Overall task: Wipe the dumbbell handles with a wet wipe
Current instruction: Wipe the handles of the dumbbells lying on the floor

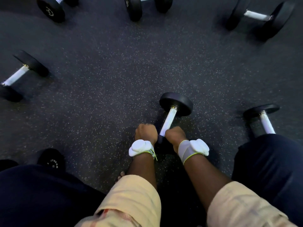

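Observation:
A dumbbell lies on the floor in front of me, its silver handle [169, 122] running from a black far weight [176, 103] back toward my hands. My right hand [174, 134] is curled round the near end of the handle. My left hand [145, 132] is curled beside it, against the dark near weight [159, 139], which is mostly hidden between the two hands. Both hands show their backs, so the fingers are out of sight. No wet wipe is visible.
Other dumbbells lie around on the speckled rubber floor [101, 89]: one at the left [17, 76], three along the top [50, 9] [142, 4] [259, 16], one at the right [266, 122]. A black weight [52, 161] sits by my left knee.

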`<state>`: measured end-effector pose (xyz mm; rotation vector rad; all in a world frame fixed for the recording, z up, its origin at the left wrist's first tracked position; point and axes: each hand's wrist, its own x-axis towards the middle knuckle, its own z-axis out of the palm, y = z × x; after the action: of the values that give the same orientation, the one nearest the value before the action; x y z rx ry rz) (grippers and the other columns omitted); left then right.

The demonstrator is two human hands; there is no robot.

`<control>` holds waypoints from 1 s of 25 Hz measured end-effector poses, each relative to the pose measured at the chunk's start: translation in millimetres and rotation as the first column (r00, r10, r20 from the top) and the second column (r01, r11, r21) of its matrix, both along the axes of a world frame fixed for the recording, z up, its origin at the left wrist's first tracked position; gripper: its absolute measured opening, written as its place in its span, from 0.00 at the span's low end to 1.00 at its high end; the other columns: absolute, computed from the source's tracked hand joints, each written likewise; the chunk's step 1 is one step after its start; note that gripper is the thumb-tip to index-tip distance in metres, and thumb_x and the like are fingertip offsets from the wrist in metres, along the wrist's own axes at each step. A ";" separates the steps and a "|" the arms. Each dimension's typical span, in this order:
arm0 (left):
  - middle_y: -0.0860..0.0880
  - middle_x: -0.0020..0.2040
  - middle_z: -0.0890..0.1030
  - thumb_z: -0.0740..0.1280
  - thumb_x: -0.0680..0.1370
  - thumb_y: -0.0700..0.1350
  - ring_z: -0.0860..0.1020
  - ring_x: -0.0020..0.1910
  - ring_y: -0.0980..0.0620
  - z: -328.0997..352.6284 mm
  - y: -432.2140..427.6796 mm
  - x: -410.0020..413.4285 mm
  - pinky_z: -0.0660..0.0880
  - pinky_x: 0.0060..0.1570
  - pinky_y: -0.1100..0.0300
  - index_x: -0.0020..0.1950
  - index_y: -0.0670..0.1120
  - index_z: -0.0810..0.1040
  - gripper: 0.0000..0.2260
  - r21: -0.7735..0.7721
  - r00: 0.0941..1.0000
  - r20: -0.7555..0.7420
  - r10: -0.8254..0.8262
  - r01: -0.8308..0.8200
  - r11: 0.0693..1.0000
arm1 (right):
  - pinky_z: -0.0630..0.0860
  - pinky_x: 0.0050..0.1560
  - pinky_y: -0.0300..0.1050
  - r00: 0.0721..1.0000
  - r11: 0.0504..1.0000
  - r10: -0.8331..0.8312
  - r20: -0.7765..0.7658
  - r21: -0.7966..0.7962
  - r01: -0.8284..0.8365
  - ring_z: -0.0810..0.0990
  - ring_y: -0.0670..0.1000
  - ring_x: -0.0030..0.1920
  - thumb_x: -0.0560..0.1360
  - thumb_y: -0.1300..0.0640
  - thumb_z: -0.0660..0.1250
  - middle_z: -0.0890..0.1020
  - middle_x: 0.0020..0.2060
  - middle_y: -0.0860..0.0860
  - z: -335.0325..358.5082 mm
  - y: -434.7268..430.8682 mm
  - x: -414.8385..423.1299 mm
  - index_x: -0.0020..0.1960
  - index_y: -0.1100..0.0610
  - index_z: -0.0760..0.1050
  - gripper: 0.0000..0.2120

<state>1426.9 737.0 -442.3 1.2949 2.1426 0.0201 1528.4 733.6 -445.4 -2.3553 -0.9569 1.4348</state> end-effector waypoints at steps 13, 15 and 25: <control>0.38 0.63 0.76 0.54 0.80 0.38 0.75 0.61 0.36 -0.1 3.7 -1.5 0.74 0.57 0.52 0.62 0.40 0.79 0.17 -0.045 0.992 -0.093 -0.081 0.077 0.996 | 0.80 0.50 0.50 0.999 0.991 0.040 0.035 0.127 -0.045 0.83 0.60 0.50 0.67 0.57 0.67 0.84 0.46 0.59 -8.6 27.3 25.2 0.51 0.60 0.83 0.14; 0.37 0.63 0.76 0.54 0.80 0.38 0.75 0.61 0.36 2.3 2.8 1.2 0.74 0.58 0.51 0.62 0.39 0.79 0.17 -0.043 0.992 -0.091 -0.084 0.080 0.996 | 0.76 0.55 0.49 0.973 0.928 0.129 0.189 0.323 -0.186 0.80 0.63 0.53 0.73 0.57 0.63 0.83 0.51 0.60 10.9 39.0 22.4 0.57 0.53 0.81 0.14; 0.35 0.64 0.76 0.55 0.81 0.41 0.74 0.64 0.34 10.6 -1.9 5.9 0.71 0.60 0.49 0.61 0.34 0.78 0.17 -0.012 0.996 0.013 0.086 -0.086 0.996 | 0.77 0.54 0.51 0.273 0.266 0.782 0.561 0.095 -0.959 0.80 0.59 0.55 0.79 0.49 0.56 0.81 0.59 0.53 10.6 27.3 39.4 0.66 0.39 0.71 0.17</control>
<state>1432.8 735.1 -431.6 1.1915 2.1827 0.0519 1567.8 760.8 -434.8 -1.6927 -2.7699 0.6740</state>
